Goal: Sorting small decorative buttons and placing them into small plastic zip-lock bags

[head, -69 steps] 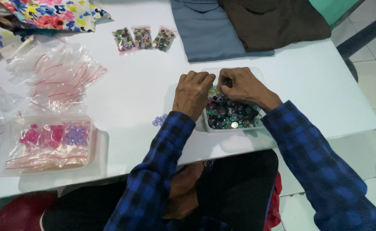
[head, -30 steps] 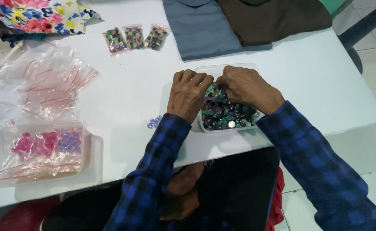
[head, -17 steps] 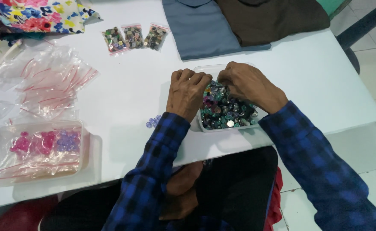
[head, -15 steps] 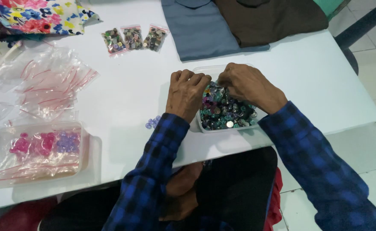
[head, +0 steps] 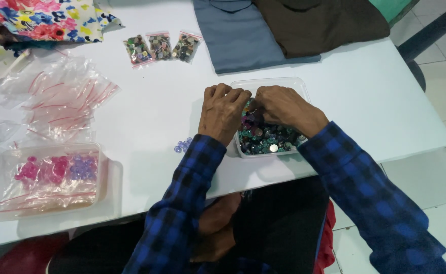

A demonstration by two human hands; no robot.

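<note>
While both hands are being held together over the clear plastic tub point(head: 284, 84), the mixed dark buttons point(head: 266, 138) inside it are being picked through near its far end. The left hand point(head: 224, 110) is being kept curled, knuckles up, at the tub's left rim, and the right hand point(head: 283, 105) is being pressed close beside it, fingertips turned down into the pile; whether a button is actually being pinched between them cannot be told, since the fingertips are hidden by the backs of the hands. The tub is being kept on the white table point(head: 365, 101), just in front of the body, with a few loose pale-blue buttons point(head: 183, 145) lying just left of the left wrist. Three small filled bags point(head: 161, 47) are lying in a row well beyond, empty red-striped zip bags point(head: 63, 101) are heaped at the left, and a second tub point(head: 45, 213) of pink and purple bagged pieces is sitting nearer the table's edge. Judged from this, sorting or gathering of pieces is the step in hand; a careful fingertip pinch on small, slippery pieces is being called for next.
</note>
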